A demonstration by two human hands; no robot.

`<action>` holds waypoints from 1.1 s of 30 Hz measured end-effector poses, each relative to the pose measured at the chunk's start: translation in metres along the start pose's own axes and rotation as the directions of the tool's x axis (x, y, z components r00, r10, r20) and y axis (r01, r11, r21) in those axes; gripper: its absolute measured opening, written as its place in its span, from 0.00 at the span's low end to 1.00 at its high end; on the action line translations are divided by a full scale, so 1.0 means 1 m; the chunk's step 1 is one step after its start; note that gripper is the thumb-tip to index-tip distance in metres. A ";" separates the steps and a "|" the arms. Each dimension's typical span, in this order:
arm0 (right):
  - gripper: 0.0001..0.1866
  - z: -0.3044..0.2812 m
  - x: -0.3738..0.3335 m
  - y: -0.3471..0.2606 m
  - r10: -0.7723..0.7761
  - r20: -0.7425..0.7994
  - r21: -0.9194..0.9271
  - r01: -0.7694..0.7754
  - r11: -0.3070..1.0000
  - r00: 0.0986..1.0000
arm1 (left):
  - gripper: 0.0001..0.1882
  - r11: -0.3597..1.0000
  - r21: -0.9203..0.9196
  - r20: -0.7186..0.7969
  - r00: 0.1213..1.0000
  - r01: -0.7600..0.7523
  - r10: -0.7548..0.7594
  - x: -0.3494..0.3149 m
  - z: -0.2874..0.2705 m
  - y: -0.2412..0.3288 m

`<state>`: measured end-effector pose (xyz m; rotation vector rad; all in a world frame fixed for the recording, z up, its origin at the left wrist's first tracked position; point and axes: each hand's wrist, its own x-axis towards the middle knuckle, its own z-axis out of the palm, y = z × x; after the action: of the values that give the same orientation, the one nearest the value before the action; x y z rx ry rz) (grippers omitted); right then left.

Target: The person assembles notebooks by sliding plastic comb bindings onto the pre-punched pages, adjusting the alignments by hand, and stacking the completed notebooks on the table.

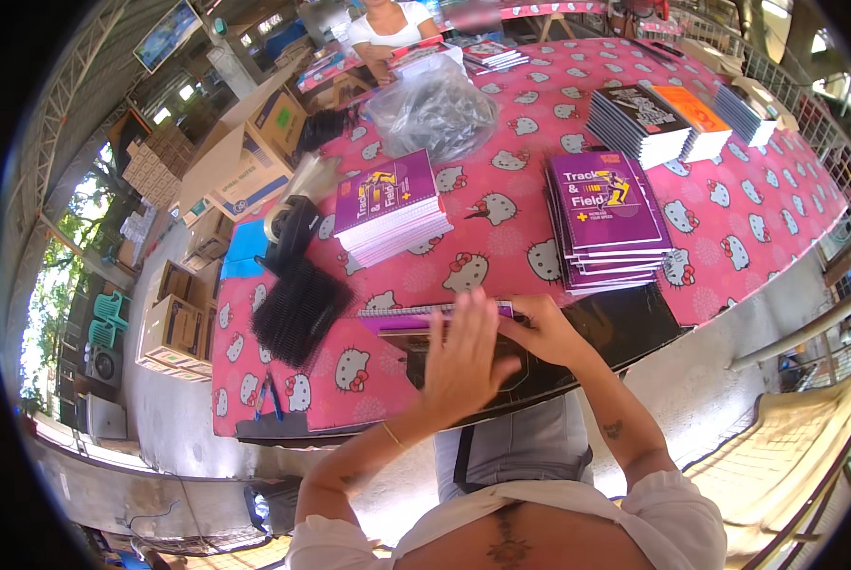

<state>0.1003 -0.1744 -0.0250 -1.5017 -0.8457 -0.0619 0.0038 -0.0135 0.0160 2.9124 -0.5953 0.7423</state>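
Note:
A purple notebook (376, 325) with a row of binding coils along its far edge stands at the table's near side, partly covered by my hands. My left hand (461, 356) is held flat against it, fingers stretched out and together, thumb apart. At the notebook's right end my right hand (546, 331) is closed on it, fingers bent around the corner. Under both hands lies a black board (615, 328) along the table edge. To the left is a heap of black binding coils (300, 309). Beyond stand a stack of purple-covered booklets (392, 204) and a stack of purple notebooks (608, 214).
A pink patterned cloth covers the table (501, 204). A clear plastic bag (435, 109) sits farther back, near another person (387, 28). Stacks of black (639, 119) and orange (691, 114) books stand far right. Left are a tape dispenser (292, 233), pens (271, 397) and cardboard boxes (264, 142).

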 end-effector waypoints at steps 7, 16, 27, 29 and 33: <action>0.12 -0.002 0.000 -0.007 0.068 0.053 0.061 -0.071 0.996 0.996 | 0.38 0.997 -0.066 -0.057 0.997 0.047 -0.051 0.007 -0.012 -0.003; 0.11 -0.052 0.028 -0.056 0.139 0.177 -0.041 -0.134 0.990 0.974 | 0.06 0.950 -0.308 -0.107 0.994 -0.046 0.014 0.040 -0.028 -0.035; 0.07 -0.052 0.061 -0.064 -0.143 0.430 -0.183 0.241 0.953 0.892 | 0.07 0.936 -0.353 -0.021 1.000 -0.020 0.013 0.043 -0.039 -0.033; 0.09 -0.041 0.053 -0.058 -0.208 0.377 -0.196 0.297 0.934 0.902 | 0.05 0.931 -0.362 -0.029 0.999 -0.035 0.026 0.041 -0.043 -0.028; 0.09 -0.013 0.034 -0.055 -0.243 0.078 -0.395 0.254 0.883 0.967 | 0.06 0.957 -0.291 -0.092 0.996 -0.026 -0.001 0.035 -0.045 -0.025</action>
<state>0.1019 -0.1767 0.0405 -1.7703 -1.0920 -0.4318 0.0217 0.0046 0.0729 2.5931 -0.6525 0.7160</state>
